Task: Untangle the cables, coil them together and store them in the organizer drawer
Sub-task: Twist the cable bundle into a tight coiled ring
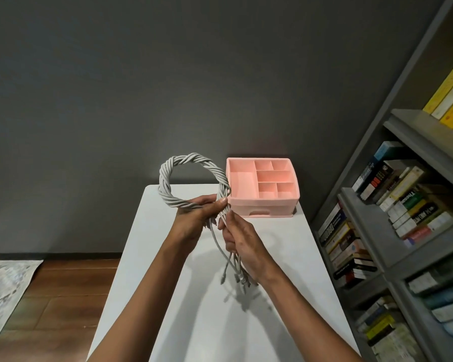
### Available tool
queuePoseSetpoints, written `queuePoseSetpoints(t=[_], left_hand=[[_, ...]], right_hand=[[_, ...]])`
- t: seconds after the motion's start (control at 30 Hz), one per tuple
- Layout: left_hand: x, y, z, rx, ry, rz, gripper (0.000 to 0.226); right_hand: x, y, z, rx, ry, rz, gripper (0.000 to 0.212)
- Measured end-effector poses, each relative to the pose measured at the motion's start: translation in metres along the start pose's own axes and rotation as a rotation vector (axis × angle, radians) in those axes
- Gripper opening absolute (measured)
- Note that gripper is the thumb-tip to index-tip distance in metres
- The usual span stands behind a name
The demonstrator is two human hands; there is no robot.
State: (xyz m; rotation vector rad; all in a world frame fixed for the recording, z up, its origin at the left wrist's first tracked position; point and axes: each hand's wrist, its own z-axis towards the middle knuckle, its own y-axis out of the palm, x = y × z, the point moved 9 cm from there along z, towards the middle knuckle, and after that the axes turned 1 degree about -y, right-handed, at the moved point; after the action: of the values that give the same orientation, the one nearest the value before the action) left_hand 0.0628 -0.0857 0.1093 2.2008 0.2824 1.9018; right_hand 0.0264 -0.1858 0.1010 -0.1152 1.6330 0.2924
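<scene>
The grey cables (169, 178), twisted into one ropy loop, look light, soft and springy, and are likely to unwind if released, so the crossing is the place to hold. The left hand (194, 214) closes its grip there, just left of the pink organizer (262, 202), with the loop rising above it. The right hand (242, 244) grips the loose tails, which hang nearer than the organizer's drawer (277, 211).

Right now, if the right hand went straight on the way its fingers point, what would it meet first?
Likely the left hand, gripping the cable coil just ahead of the right hand; depth is unclear.
</scene>
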Motion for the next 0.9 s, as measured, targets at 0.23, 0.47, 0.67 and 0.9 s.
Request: queuePoseSetpoints(t=[0.23, 0.47, 0.67, 0.9], left_hand=[[0.002, -0.007, 0.003, 0.043, -0.031, -0.066, 0.032], [0.008, -0.018, 0.005, 0.079, 0.026, 0.104, 0.047], [0.006, -0.014, 0.006, 0.040, -0.029, 0.071, 0.043], [-0.003, 0.006, -0.004, -0.109, -0.060, -0.078, 0.036]], right_hand=[[0.003, -0.006, 0.005, 0.088, -0.021, -0.343, 0.039], [-0.012, -0.009, -0.001, 0.014, -0.077, -0.317, 0.026], [-0.014, -0.009, -0.007, -0.037, 0.001, -0.225, 0.037], [0.012, -0.011, -0.004, -0.054, -0.012, 0.046, 0.040]])
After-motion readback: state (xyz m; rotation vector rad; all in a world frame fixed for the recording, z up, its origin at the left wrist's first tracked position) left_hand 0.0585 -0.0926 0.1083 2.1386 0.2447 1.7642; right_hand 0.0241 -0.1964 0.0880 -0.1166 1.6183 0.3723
